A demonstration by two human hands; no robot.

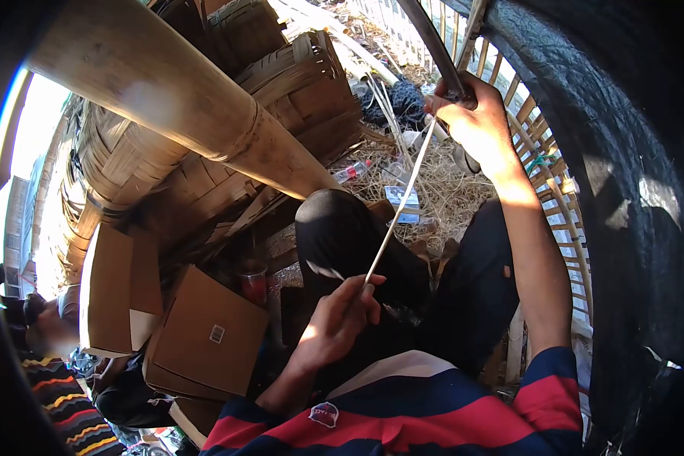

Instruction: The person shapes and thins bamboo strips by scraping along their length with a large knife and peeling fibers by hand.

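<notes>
My left hand (pixel 340 321) is in front of my lap, its fingers closed on the lower end of a thin pale bamboo strip (pixel 400 207). The strip slants up and away to my right hand (pixel 475 125), where its far end meets the fingers. That right hand is farther forward, wrapped round a long dark rod-like handle (pixel 430 39) that runs up out of the top of the view. Below the fist a small dark curved piece shows; whether it belongs to the same tool I cannot tell. My dark-trousered knees (pixel 342 228) are bent under the strip.
A thick bamboo pole (pixel 182 99) crosses at upper left, before woven bamboo baskets (pixel 304 102). Cardboard boxes (pixel 205 330) and a red cup (pixel 254 285) stand left. Straw (pixel 456 194) and a plastic bottle (pixel 352 172) litter the ground. Another person's striped garment (pixel 64 399) shows lower left.
</notes>
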